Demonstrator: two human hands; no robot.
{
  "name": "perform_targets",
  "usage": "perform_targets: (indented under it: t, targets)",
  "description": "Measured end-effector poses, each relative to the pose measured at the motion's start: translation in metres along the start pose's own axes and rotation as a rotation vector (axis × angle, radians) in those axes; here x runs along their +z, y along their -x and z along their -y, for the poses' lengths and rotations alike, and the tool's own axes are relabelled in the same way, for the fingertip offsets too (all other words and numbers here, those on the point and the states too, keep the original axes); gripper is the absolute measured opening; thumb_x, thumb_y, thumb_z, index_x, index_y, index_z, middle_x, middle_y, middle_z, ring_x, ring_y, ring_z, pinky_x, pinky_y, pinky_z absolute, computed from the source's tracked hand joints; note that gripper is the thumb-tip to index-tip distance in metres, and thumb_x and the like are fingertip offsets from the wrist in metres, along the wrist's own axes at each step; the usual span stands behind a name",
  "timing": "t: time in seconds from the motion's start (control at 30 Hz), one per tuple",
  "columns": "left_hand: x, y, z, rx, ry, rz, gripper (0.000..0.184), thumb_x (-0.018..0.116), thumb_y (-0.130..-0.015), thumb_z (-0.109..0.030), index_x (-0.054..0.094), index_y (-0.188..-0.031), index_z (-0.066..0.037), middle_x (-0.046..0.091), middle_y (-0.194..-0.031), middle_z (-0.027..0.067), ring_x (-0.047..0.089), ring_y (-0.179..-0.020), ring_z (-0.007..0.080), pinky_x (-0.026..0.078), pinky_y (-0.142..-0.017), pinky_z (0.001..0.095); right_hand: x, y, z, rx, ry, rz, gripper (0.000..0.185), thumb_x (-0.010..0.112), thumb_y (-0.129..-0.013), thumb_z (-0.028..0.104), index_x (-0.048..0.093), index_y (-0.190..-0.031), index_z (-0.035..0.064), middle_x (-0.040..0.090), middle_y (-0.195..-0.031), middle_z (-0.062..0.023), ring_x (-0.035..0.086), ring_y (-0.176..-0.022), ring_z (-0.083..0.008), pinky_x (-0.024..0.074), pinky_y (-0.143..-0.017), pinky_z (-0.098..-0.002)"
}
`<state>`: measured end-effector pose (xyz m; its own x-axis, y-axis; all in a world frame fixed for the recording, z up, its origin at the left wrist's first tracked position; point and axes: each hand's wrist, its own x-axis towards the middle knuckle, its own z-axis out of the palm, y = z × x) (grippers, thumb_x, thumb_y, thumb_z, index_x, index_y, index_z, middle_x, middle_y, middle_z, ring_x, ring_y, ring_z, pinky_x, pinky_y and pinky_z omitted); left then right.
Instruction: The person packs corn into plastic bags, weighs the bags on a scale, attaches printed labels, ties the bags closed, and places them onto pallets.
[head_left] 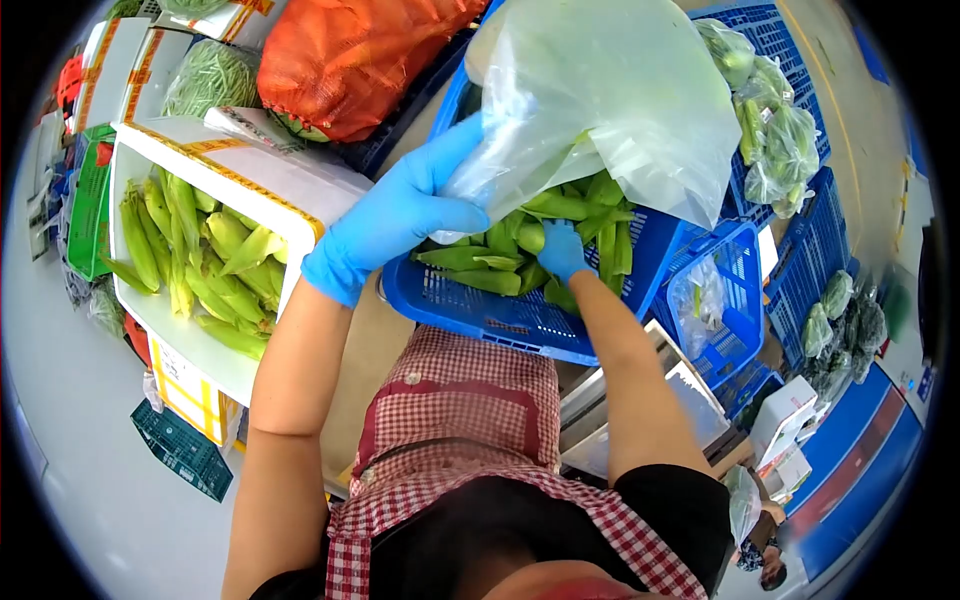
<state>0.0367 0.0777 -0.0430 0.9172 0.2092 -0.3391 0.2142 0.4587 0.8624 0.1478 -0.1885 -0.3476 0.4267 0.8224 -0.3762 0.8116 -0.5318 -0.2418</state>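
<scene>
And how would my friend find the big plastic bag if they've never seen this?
Find the blue crate of green corn in front of the checked apron. Over it, the blue-gloved left hand holds the plastic bag. It's milky, see-through and much bigger than any of the bagged greens on the right.

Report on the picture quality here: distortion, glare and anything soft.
Head view: strong wide-angle distortion, with a dark curved border closing in the corners; head view: whitish sheen and streaks on the plastic bag; head view: the corn in the blue crate reads fairly clearly, while small bagged greens near the right rim look softer.
</scene>
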Motion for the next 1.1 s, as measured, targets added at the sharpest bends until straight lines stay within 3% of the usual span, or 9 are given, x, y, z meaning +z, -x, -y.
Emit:
perform_targets:
  t: [0.1,0.2,0.23,0.43,0.57,0.83,0.93,1.0,1.1]
  targets:
    - [0.001,-0.002,0.000,0.027,0.051,-0.048,0.079,0.061,-0.065,0.003,0.029,-0.138,-0.003,0.036,-0.137,0.0053,0.037,-0.120,0.0140,0.028,-0.100,0.0257,0.002,-0.011,0.020,-0.009,0.201,0.168,0.061,0.061,-0.067,0.016,0.043,-0.125,0.0079,0.037,-0.126,-0.0166,0.034,-0.119,-0.0313,0.0301,-0.098,-0.0387]
    - [-0.001,-0.002,0.004,-0.003,0.048,-0.056,0.080,0.062,-0.064,0.004,0.030,-0.137,-0.002,0.033,-0.138,0.0049,0.035,-0.121,0.0135,0.027,-0.101,0.0256,0.042,-0.006,0.024,-0.055,0.219,0.169,0.060,0.058,-0.069,0.015,0.042,-0.125,0.0032,0.040,-0.124,-0.0152,0.035,-0.119,-0.0294,0.0274,-0.100,-0.0388]
    - [-0.001,-0.003,0.005,-0.010,0.058,-0.056,0.080,0.063,-0.064,0.004,0.030,-0.137,-0.002,0.033,-0.139,0.0048,0.035,-0.121,0.0134,0.027,-0.101,0.0256,0.041,-0.002,0.026,-0.051,0.244,0.076,0.042,0.049,-0.077,0.010,0.046,-0.117,0.0005,0.044,-0.119,-0.0153,0.042,-0.111,-0.0282,0.0328,-0.095,-0.0376]
    - [-0.002,-0.001,-0.002,-0.037,-0.004,-0.075,0.080,0.064,-0.066,0.002,0.028,-0.137,-0.002,0.032,-0.139,0.0049,0.034,-0.122,0.0134,0.027,-0.101,0.0259,0.055,0.001,0.011,-0.189,0.262,-0.133,0.044,0.051,-0.076,0.011,0.045,-0.119,0.0030,0.049,-0.104,-0.0115,0.048,-0.097,-0.0257,0.0369,-0.089,-0.0339]
    - [0.003,-0.005,-0.009,0.018,0.120,-0.101,0.075,0.064,-0.068,0.001,0.032,-0.136,-0.002,0.039,-0.134,0.0057,0.041,-0.117,0.0133,0.032,-0.099,0.0266,0.032,0.004,0.034,0.076,0.135,0.054,0.043,0.055,-0.072,0.010,0.048,-0.114,0.0063,0.046,-0.106,-0.0099,0.047,-0.099,-0.0257,0.0375,-0.085,-0.0359]
    - [-0.002,-0.004,0.003,-0.161,0.082,-0.167,0.047,0.060,-0.070,-0.006,0.054,-0.116,0.000,0.062,-0.101,0.0074,0.058,-0.090,0.0146,0.043,-0.086,0.0271,0.018,0.021,0.025,-0.109,0.041,0.183,0.054,0.071,-0.058,0.018,0.050,-0.107,0.0074,0.049,-0.100,-0.0118,0.047,-0.096,-0.0290,0.0396,-0.082,-0.0397]
    - [0.001,0.000,0.004,-0.127,0.091,-0.081,0.042,0.060,-0.074,-0.007,0.055,-0.115,0.000,0.063,-0.093,0.0063,0.058,-0.085,0.0131,0.045,-0.081,0.0261,-0.059,0.041,0.015,-0.153,-0.321,0.013,0.057,0.072,-0.057,0.018,0.049,-0.107,0.0047,0.050,-0.103,-0.0141,0.048,-0.098,-0.0314,0.0408,-0.083,-0.0405]
    - [0.000,0.002,0.002,-0.163,0.106,0.032,0.036,0.058,-0.080,-0.008,0.055,-0.114,0.001,0.062,-0.091,0.0041,0.057,-0.084,0.0108,0.044,-0.079,0.0240,-0.126,0.045,0.015,0.100,-0.698,-0.016,0.062,0.075,-0.054,0.015,0.048,-0.109,0.0057,0.052,-0.103,-0.0161,0.050,-0.099,-0.0328,0.0414,-0.087,-0.0387]
    - [0.007,0.005,-0.001,-0.219,-0.006,0.171,0.037,0.057,-0.083,-0.013,0.052,-0.118,0.000,0.059,-0.077,0.0020,0.055,-0.072,0.0100,0.045,-0.070,0.0237,-0.224,0.022,0.003,0.193,-1.316,0.190,0.060,0.070,-0.061,0.006,0.047,-0.117,0.0057,0.057,-0.105,-0.0093,0.055,-0.095,-0.0181,0.0467,-0.081,-0.0313]
